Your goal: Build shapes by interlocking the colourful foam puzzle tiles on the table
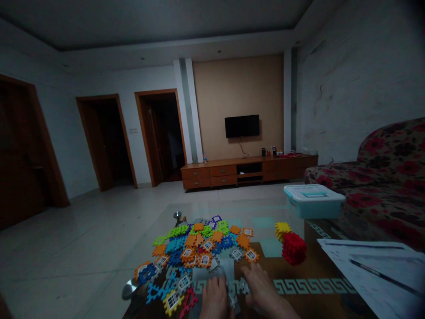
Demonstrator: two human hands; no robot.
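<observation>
1. I see both hands low at 6 o'clock in my view, on a glass table (299,288). The left hand (214,297) and right hand (264,290) sit just beside each other, with grey tiles (229,277) between and under them.

2. Hand state: the right hand's fingers lie loosely spread and flat over the grey tiles. The left hand looks curled around a grey tile, but the room is dim and I cannot tell whether it pinches or merely rests.

3. The pile (199,248) of bright foam puzzle tiles lies at 11 to 12 o'clock from the hands, its near edge touching the fingertips. Orange, blue, green and yellow tiles overlap there, some with small window prints.

4. A red cube (294,249) built of tiles stands at 1 o'clock from the right hand, near but apart. A yellow cube (282,229) sits just behind it.

5. My judgement for doing this well: keep one grey tile flat under the right fingers, bring the next in edge to edge, line up the teeth, then press. Forcing teeth at a slant would likely bend the foam.

6. I would pull matching tiles from the pile's near edge rather than dig, so loose ones do not slide off the table.

7. Further off, a lidded box (314,200) lies at 1 o'clock, papers (372,270) at 3 o'clock, a sofa (381,177) beyond.
</observation>
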